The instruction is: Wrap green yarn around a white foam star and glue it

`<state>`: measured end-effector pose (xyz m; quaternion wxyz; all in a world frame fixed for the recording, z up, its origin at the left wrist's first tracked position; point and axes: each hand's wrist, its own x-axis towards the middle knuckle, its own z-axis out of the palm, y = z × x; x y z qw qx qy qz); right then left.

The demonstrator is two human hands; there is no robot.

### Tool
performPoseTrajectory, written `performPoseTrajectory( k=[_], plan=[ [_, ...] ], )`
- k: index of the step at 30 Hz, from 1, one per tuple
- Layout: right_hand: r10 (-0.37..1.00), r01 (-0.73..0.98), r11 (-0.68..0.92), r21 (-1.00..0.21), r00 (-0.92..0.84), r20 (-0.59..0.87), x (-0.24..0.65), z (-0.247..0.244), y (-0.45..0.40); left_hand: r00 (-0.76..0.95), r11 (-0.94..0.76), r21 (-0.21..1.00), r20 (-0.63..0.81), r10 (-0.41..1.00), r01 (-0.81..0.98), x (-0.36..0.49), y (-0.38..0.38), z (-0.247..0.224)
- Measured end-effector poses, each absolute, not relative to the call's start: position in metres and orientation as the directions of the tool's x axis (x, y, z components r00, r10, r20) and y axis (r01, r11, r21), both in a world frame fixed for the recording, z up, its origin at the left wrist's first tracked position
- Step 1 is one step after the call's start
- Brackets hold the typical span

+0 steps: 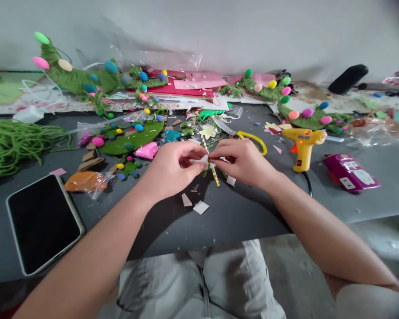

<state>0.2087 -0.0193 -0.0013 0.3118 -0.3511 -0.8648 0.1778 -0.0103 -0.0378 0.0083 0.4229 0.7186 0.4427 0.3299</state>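
Both hands meet over the middle of the dark table. My left hand [174, 168] pinches a small white star-like piece [202, 163] between thumb and fingers. Fingertips of my right hand [242, 161] are pressed together at the right side of this piece, touching it. A thin striped gold stick [216, 176] shows beneath the fingers, slanting down to the right. Just beyond the hands are a pale yellow flower shape [208, 131] and scissors with yellow handles [257, 141]. White paper scraps [201, 207] lie nearer the table's front edge.
A yellow glue gun [303, 150] and a purple packet [350, 172] are at the right. A tablet [44, 223], an orange bag [86, 181] and green yarn [16, 148] are at the left. Green crescents with coloured balls [76, 77] stand along the back.
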Motion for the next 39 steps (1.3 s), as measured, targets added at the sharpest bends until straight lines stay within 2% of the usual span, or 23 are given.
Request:
performPoseTrajectory(
  k=[5,9,13,15,18,23,26,31,35,39],
  plan=[
    [0.734,0.518,0.674,-0.527,-0.549,0.399,0.206,0.007,-0.025,0.428,-0.295,0.854,0.096,0.899,0.428,-0.009,-0.039,0.004],
    [0.769,0.514,0.634,-0.578,-0.499,0.4,0.2,0.008,-0.031,0.353,-0.316,0.838,0.161,0.922,0.445,-0.007,-0.039,0.004],
    [0.719,0.472,0.693,-0.545,-0.511,0.471,0.197,0.004,-0.035,0.251,-0.342,0.839,0.254,0.934,0.423,-0.006,-0.039,0.006],
    [0.694,0.469,0.72,-0.512,-0.504,0.514,0.197,0.003,-0.035,0.156,-0.319,0.868,0.28,0.947,0.38,-0.006,-0.038,0.007],
    [0.687,0.486,0.726,-0.487,-0.482,0.543,0.197,0.002,-0.036,0.08,-0.252,0.938,0.239,0.968,0.24,-0.009,-0.035,0.008],
    [0.757,0.448,0.649,-0.615,-0.456,0.467,0.201,0.0,-0.03,0.167,-0.143,0.989,0.134,0.977,0.047,-0.011,-0.032,0.007],
    [0.766,0.44,0.63,-0.64,-0.491,0.415,0.206,-0.003,-0.023,0.294,-0.112,0.986,0.07,0.953,0.127,-0.013,-0.034,0.007],
    [0.723,0.498,0.683,-0.535,-0.568,0.394,0.209,-0.001,-0.018,0.433,-0.214,0.903,0.034,0.901,0.373,-0.012,-0.036,0.003],
    [0.775,0.563,0.628,-0.537,-0.512,0.37,0.204,0.004,-0.022,0.389,-0.307,0.849,0.133,0.912,0.431,-0.007,-0.037,-0.001],
    [0.765,0.507,0.638,-0.579,-0.503,0.403,0.2,0.005,-0.027,0.264,-0.358,0.828,0.264,0.928,0.431,-0.004,-0.038,0.001]
  ],
)
